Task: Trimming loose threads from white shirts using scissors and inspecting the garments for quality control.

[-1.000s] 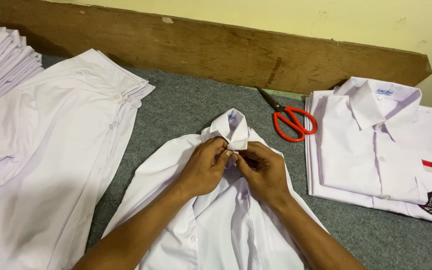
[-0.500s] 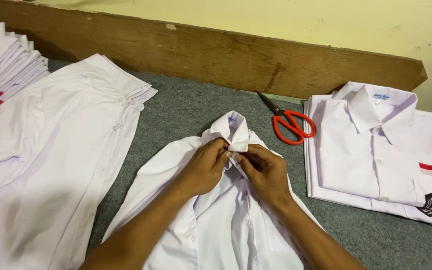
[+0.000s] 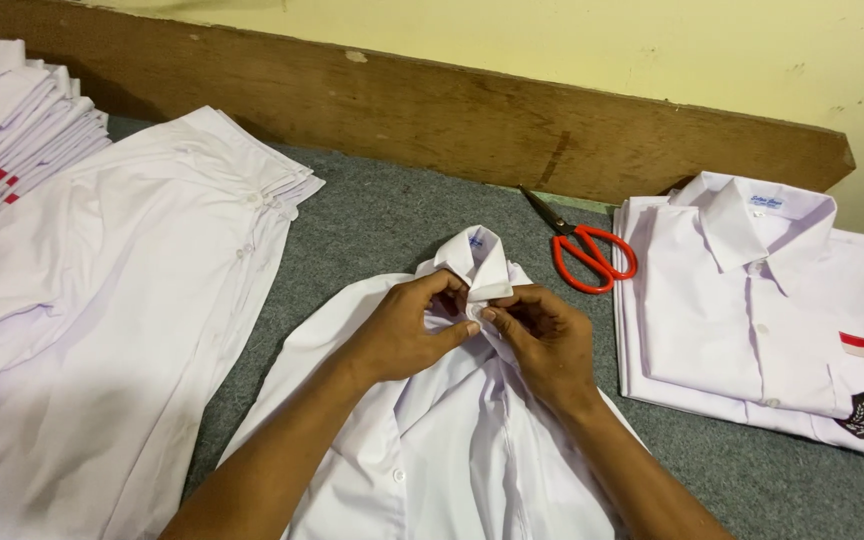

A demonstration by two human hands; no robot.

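Running along the far side, a wooden board (image 3: pixel 432 120) stands against the yellow wall (image 3: pixel 652 50) and closes off the grey felt table (image 3: pixel 382 210). Bare felt shows in a strip between the board and the collar of the white shirt (image 3: pixel 452 460) that lies front-up in the middle, and in narrower lanes down either side of it. To the left, a spread pile of unfolded shirts (image 3: pixel 102 320) covers the table out to the near edge, with a stack of folded shirts (image 3: pixel 12 120) behind it at the far left corner. To the right, a folded shirt with a red and white chest patch (image 3: pixel 762 300) lies close to the table's right edge, and red-handled scissors (image 3: pixel 587 250) rest just beside its near corner, between it and the collar.

Both hands meet just below the collar, at the top of the shirt's front opening. The left hand (image 3: pixel 407 330) is curled, thumb and fingertips pinched on the left front edge of the cloth. The right hand (image 3: pixel 547 340) is curled likewise, its fingertips pressed to the right front edge, touching the left hand's thumb. Whether a button sits between the fingertips cannot be told. The rest of the shirt runs down between the forearms towards the near edge.
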